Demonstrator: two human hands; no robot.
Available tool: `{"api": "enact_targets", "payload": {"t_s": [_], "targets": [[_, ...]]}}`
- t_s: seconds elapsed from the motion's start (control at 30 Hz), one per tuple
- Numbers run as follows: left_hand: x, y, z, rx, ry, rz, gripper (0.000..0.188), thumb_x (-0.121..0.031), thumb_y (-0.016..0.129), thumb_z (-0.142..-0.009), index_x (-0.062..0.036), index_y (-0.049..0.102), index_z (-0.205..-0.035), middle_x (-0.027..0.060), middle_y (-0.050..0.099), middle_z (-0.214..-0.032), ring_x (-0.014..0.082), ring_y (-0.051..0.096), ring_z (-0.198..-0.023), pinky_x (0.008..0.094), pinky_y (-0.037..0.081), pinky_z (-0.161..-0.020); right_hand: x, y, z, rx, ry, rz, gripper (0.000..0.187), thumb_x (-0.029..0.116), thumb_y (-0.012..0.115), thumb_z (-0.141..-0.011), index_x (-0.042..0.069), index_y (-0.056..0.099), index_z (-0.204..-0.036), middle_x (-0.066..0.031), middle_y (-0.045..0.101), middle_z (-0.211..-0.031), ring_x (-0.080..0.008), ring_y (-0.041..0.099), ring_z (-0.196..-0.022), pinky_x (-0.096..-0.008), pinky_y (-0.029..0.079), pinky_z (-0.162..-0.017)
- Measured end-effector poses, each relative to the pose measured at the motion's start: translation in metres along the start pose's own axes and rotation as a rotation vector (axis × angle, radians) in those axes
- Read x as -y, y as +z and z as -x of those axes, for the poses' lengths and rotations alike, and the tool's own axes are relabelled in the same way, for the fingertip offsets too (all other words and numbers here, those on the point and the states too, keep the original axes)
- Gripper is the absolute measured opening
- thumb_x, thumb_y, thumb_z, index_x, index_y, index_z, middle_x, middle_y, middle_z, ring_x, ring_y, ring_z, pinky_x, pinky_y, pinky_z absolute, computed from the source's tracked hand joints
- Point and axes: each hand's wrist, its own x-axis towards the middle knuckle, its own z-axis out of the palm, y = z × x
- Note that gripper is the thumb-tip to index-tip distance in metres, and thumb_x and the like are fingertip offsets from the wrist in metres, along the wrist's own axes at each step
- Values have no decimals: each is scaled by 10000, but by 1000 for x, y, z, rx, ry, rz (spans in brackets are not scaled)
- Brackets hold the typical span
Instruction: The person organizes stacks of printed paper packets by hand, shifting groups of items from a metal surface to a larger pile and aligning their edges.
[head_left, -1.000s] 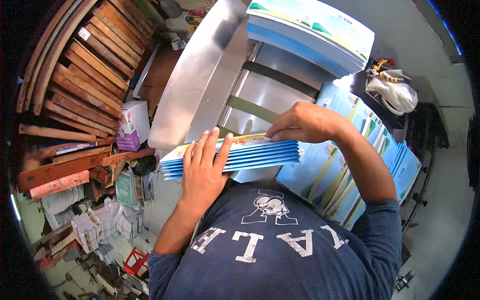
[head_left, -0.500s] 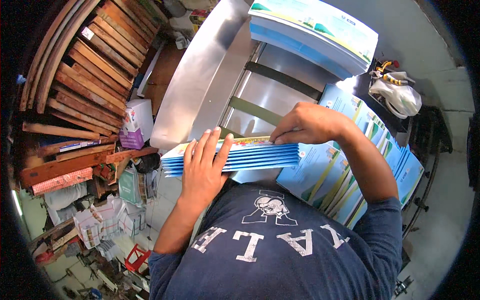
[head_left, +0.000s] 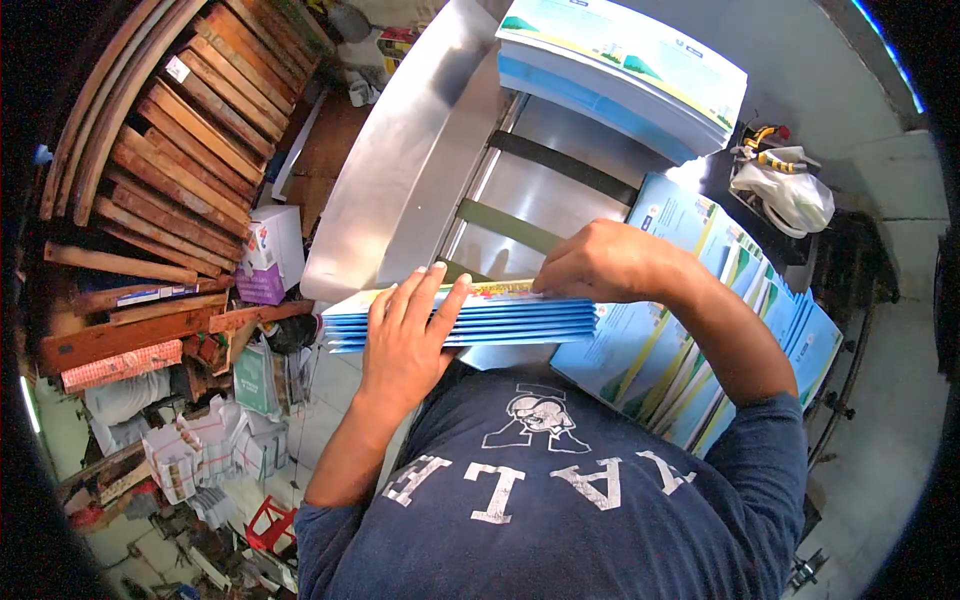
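A short stack of printed blue card folders (head_left: pixel 465 325) lies in front of my chest, its layered edges facing me. My left hand (head_left: pixel 405 335) rests over the stack's left part, fingers stretched out and apart on the top face. At the right end, my right hand (head_left: pixel 598 262) is closed, its fingertips down on the top folder by the far edge. What is between those fingers is hidden. Right of the stack, under my right forearm, more blue printed folders (head_left: pixel 610 345) lie fanned out and overlapping.
A tall pile of printed sheets (head_left: pixel 615 85) stands at the far end of the metal surface (head_left: pixel 400 170). Dark straps (head_left: pixel 565 165) cross a recess there. A white plastic bag (head_left: pixel 785 190) sits at the right. Wooden boards (head_left: pixel 180 150) and wrapped bundles (head_left: pixel 195 450) are stacked at the left.
My right hand has come slightly toward me and lower at the right end of the stack. My left hand and the stack look nearly the same.
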Motion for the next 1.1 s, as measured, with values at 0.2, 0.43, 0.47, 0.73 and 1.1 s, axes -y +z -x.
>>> {"api": "enact_targets", "payload": {"t_s": [0.2, 0.43, 0.47, 0.73, 1.1], "targets": [[-1, -2, 1, 17, -17, 17, 843, -261, 802, -711, -152, 427, -1458, 140, 482, -1424, 305, 474, -1296, 485, 365, -1033, 16, -5, 6, -33, 10, 202, 218, 119, 651, -816, 69, 724, -1016, -91, 726, -927, -282, 704, -812, -391, 571, -725], [-2, 1, 3, -8, -15, 53, 902, -92, 788, -616, -113, 432, -1446, 134, 455, -1462, 316, 461, -1317, 481, 360, -1041, 10, -1, -2, 149, -126, 389, 309, 163, 591, -844, 134, 662, -1143, -78, 689, -967, -286, 685, -792, -419, 567, -699], [-1, 4, 3, -23, -5, 45, 892, -96, 786, -623, -114, 434, -1443, 132, 457, -1460, 314, 461, -1317, 480, 361, -1041, 7, 2, 0, 75, -215, 389, 318, 160, 599, -836, 131, 657, -1147, -73, 679, -962, -274, 681, -794, -416, 565, -693], [3, 3, 2, 17, 17, -50, 842, -151, 768, -676, -125, 428, -1445, 121, 456, -1463, 315, 460, -1314, 487, 365, -1044, -10, 18, 6, -88, -312, 188, 258, 147, 626, -816, 85, 669, -1062, -73, 678, -1024, -256, 678, -831, -401, 561, -692], [2, -3, -3, 36, 31, -9, 925, -239, 807, -683, -159, 373, -1495, 131, 430, -1480, 313, 425, -1350, 498, 345, -1085, -6, 8, 8, -152, -503, 469, 224, 183, 619, -825, 68, 666, -1011, -80, 664, -977, -226, 651, -820, -353, 511, -704]]}}
